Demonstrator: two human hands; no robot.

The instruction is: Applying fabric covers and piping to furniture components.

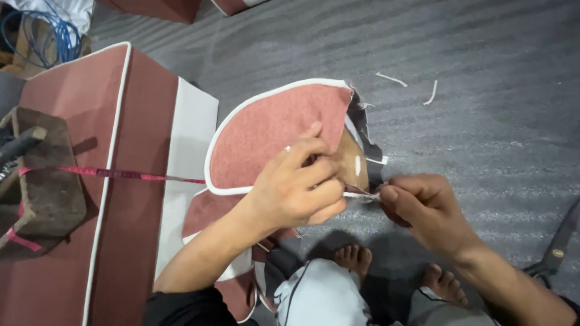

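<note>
Pinning the rounded pink fabric panel [272, 136] with your left hand [296, 187], fingers closed on its right edge, out on the grey carpet floor [483, 121]. Right hand [423, 208] pinches the white piping cord [361, 195] tight just beside it. Pink measuring tape [121, 174] crosses the maroon cushion [78, 181] at left; scissors [556, 247] near the right edge.

Matt pink cloth panel [272, 136], white piping cord [362, 195], grey ribbed foam floor [483, 121]
</note>
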